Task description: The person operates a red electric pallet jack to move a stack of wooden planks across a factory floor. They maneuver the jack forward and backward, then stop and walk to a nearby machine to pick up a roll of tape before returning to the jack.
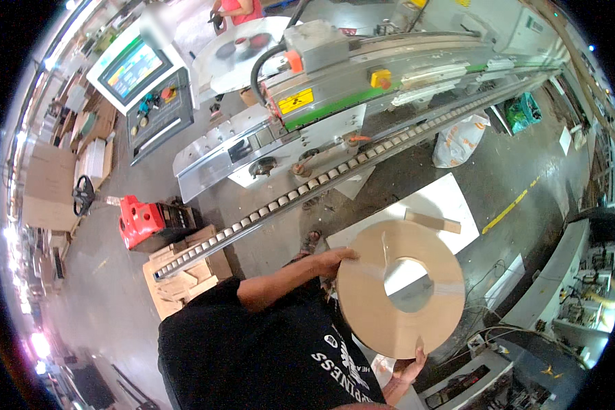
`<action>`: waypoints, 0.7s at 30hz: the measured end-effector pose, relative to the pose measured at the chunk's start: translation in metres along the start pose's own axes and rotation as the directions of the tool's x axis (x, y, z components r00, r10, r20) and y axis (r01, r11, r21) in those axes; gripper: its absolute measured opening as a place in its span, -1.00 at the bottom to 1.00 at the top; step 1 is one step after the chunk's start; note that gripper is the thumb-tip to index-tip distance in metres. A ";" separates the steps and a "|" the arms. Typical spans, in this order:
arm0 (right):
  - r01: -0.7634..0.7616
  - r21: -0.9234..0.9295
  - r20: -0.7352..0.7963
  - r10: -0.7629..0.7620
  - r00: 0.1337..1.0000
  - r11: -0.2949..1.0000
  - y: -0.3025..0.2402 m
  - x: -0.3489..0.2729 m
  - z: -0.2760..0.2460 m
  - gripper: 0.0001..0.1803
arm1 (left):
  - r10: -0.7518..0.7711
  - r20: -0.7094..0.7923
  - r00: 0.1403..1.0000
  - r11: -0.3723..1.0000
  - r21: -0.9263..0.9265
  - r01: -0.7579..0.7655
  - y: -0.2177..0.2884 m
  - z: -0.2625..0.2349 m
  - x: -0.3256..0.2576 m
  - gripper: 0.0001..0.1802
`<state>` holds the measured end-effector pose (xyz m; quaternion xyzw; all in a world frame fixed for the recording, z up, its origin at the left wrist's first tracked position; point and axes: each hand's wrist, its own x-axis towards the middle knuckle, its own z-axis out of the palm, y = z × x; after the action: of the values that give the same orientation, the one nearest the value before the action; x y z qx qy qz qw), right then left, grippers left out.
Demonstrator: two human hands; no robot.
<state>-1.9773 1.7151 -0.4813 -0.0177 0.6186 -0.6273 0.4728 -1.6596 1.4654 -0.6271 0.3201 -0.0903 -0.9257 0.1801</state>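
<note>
A large flat roll of brown banding (362,301), with a wide round hole in its middle, is in front of my body at the right. My left hand (338,260) grips its upper left edge, with the fingertips hidden behind or at the rim. At the roll's lower edge, my right hand (410,369) holds it with the thumb on its face and the other fingers partly hidden. Clear tape appears to cross the roll's face. Behind the roll, a white board (444,193) lies low down, with a short brown strip (432,221) on it.
A long machine with a roller rail (307,188) runs across in front, its control panel (140,72) at the left. A red-topped pallet truck (141,222) and wooden pallet (160,290) stand left. A white sack (460,141) lies beyond. Another person (242,10) is far back.
</note>
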 end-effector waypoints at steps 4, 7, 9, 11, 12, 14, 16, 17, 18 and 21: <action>0.139 -0.324 0.104 -0.111 0.988 0.936 -0.042 0.026 0.018 -0.06 | 0.019 0.029 0.999 0.996 0.090 -0.021 0.060 0.018 -0.056 -0.41; 0.202 -0.503 0.078 -0.189 0.979 0.840 -0.090 0.064 0.072 -0.02 | 0.216 0.054 0.975 0.976 0.016 -0.218 0.093 0.027 -0.102 -0.30; 0.332 -0.622 0.212 -0.255 0.943 0.709 -0.136 0.057 0.155 -0.04 | 0.354 0.064 0.933 0.934 -0.071 -0.349 0.112 0.021 -0.117 -0.22; 0.371 -0.488 0.139 -0.349 0.927 0.790 -0.161 0.084 0.221 -0.03 | 0.509 0.084 0.857 0.847 -0.228 -0.481 0.122 0.013 -0.122 -0.19; 0.428 -0.264 0.282 -0.355 0.891 0.864 -0.178 0.096 0.241 -0.02 | 0.546 0.061 0.836 0.818 -0.256 -0.516 0.143 0.005 -0.125 -0.18; 0.436 0.058 0.574 -0.387 0.722 0.898 -0.192 0.107 0.321 0.05 | 0.671 -0.023 0.741 0.710 -0.268 -0.651 0.187 -0.008 -0.131 -0.17; 0.503 0.050 0.765 -0.356 0.536 0.863 -0.201 0.100 0.430 0.13 | 0.774 -0.164 0.611 0.560 -0.272 -0.782 0.236 -0.013 -0.142 -0.18; 0.568 -0.035 0.805 -0.314 0.503 0.822 -0.195 0.102 0.451 0.14 | 0.778 -0.250 0.576 0.512 -0.278 -0.813 0.255 -0.010 -0.152 -0.18; 0.619 -0.051 0.850 -0.291 0.439 0.784 -0.187 0.102 0.467 0.15 | 0.835 -0.266 0.482 0.427 -0.239 -0.872 0.292 -0.011 -0.160 -0.18; 0.705 -0.183 0.880 -0.206 0.428 0.685 -0.153 0.115 0.456 0.03 | 0.940 -0.243 0.238 0.190 -0.204 -0.960 0.400 0.003 -0.176 -0.36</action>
<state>-1.8514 1.2657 -0.3185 -0.6048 0.4484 -0.4570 0.4736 -1.4224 1.1669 -0.4135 0.1919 -0.1152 -0.6066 0.7629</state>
